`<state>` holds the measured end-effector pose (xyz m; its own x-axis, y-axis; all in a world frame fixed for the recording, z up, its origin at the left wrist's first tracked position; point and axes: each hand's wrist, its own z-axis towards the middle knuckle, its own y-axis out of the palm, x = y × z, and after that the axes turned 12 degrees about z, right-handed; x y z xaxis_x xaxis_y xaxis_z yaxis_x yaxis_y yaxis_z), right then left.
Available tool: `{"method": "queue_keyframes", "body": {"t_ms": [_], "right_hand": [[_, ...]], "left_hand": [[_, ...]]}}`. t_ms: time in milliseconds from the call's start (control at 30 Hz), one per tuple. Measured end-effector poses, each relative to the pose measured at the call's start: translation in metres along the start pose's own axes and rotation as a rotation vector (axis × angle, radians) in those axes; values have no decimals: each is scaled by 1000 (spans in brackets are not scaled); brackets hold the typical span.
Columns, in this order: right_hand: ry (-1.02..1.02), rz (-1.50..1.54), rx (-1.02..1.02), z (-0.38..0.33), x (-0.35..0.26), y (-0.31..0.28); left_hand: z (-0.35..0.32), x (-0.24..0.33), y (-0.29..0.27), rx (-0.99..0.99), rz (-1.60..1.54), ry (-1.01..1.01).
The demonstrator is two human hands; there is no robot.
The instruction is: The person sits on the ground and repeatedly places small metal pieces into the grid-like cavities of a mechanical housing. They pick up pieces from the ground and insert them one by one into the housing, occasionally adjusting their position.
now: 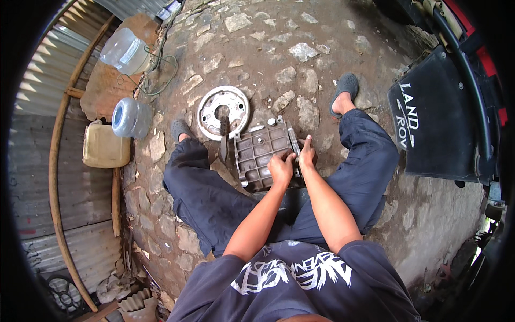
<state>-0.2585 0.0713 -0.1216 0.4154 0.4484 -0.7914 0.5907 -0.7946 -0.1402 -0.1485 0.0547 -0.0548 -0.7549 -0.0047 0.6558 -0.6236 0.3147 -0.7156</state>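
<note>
A ribbed grey metal casing [256,155], much like a gearbox housing, lies between my legs. My left hand [281,169] is closed at its right edge, thumb and fingers bunched together; what they pinch is too small to make out. Right beside it, my right hand [307,154] is at the casing's right side, with one digit pointing up and the other fingers curled and partly hidden. A bolt head shows on the casing's upper face. Just beyond the casing, a wire brush [224,134] leans across a round silver wheel rim [203,115].
Rough stone paving [303,52] surrounds me. On the left are a yellowish jerrycan [106,145], two clear plastic water bottles, a green cord and a corrugated metal wall [35,161]. A black mud flap [440,118] hangs from a vehicle on the right.
</note>
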Motion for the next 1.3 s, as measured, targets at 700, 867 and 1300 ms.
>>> {"method": "queue_keyframes", "body": {"t_ms": [700, 867, 1300], "right_hand": [[165, 96, 161, 37, 20, -5], [158, 30, 124, 8, -3, 0], [120, -162, 199, 27, 1, -12]], "left_hand": [[-3, 9, 4, -67, -19, 33], [3, 4, 8, -21, -64, -8], [6, 21, 7, -104, -29, 29]]}}
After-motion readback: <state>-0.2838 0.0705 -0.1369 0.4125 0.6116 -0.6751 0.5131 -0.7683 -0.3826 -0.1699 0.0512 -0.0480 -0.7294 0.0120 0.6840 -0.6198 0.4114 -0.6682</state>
